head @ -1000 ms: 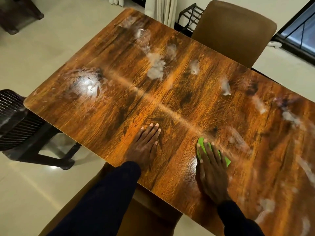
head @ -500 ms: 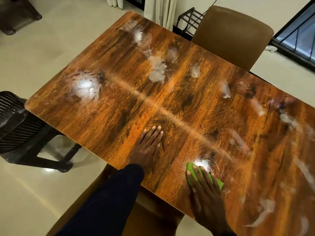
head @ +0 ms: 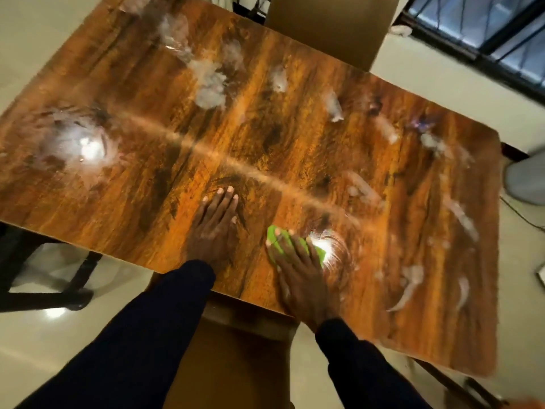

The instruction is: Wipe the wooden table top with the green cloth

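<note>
The wooden table top (head: pixel 265 137) fills most of the view, glossy, with white foamy smears across its far and right parts. My right hand (head: pixel 300 273) lies flat on the green cloth (head: pixel 275 240), pressing it to the wood near the front edge; only the cloth's left and right edges show past my fingers. A bright lamp glare sits just right of the cloth. My left hand (head: pixel 215 225) rests palm down on the bare wood a little to the left, fingers spread, holding nothing.
A brown padded chair (head: pixel 327 28) stands at the far side, and another brown chair seat (head: pixel 236 364) is below me at the near edge. A black chair frame (head: pixel 35 276) is at the left. A dark window grille (head: pixel 483 28) is at the top right.
My right hand slid the green cloth back toward the near edge, then a little left toward my left hand. The view shifted right. My left hand stayed planted.
</note>
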